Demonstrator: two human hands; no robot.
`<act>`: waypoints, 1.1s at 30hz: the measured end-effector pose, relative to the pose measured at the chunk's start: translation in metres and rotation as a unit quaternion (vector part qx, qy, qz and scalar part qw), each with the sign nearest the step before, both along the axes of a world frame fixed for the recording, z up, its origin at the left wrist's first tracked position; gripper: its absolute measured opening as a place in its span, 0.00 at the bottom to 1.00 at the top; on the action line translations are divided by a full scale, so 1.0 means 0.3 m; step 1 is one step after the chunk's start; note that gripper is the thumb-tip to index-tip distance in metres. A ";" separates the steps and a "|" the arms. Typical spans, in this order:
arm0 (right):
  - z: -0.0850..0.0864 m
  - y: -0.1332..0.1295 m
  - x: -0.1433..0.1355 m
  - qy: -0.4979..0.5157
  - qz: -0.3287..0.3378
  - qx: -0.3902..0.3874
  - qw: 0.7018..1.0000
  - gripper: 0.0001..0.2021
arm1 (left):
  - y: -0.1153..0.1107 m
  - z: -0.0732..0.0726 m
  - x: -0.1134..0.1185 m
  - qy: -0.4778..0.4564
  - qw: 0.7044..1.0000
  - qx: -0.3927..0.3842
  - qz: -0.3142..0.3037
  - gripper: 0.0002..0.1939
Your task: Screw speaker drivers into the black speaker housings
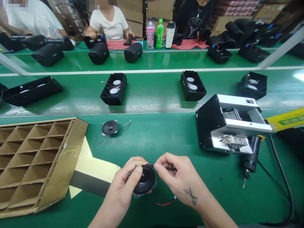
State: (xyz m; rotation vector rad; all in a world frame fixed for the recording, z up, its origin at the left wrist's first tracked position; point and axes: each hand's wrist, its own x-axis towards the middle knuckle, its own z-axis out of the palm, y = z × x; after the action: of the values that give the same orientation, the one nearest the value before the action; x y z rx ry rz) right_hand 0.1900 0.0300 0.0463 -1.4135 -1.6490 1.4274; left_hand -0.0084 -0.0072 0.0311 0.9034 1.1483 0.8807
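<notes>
Left hand: the left hand [123,186] is curled closed around a small round speaker [144,180], thumb over its front rim, fingers behind it.
Right hand: the right hand [177,177] is closed in a pinch at the speaker's upper right edge, thumb and forefinger gripping a thin black strip [169,168] that juts out to the right.
Speaker position: held just above the green table [154,139], near its front edge, between the two hands; cone facing up towards the camera.
Lead: a red wire [165,202] hangs from the speaker's underside and curves towards the right wrist.
Second speaker: a loose speaker [110,128] lies flat on the table, well apart from the hands, its own wire trailing right.
Left of hands: a cardboard divider tray [35,158] with empty cells; a yellow and black sheet [95,177] pokes out beside it.
Right of hands: a black and white machine [228,126], with a black screwdriver [250,156] lying against it.
Belt: open black housings [114,89] stand spaced along the belt beyond.
Far side: other people sit at the far table, with bottles [159,33] between them.
</notes>
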 end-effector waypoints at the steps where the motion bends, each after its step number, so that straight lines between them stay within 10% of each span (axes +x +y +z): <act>1: -0.004 -0.002 -0.001 0.002 -0.001 -0.001 1.000 0.12 | -0.002 -0.003 0.000 -0.001 1.000 0.000 0.004 0.16; 33: -0.045 -0.042 -0.026 0.028 -0.032 0.008 0.999 0.10 | -0.008 -0.022 0.044 -0.005 0.997 -0.010 0.079 0.14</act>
State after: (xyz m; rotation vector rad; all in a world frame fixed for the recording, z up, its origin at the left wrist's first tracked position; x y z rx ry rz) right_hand 0.1822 0.0175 0.0327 -1.3920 -1.5629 1.4011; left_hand 0.0047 -0.0097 0.0244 0.7997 1.2307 0.9989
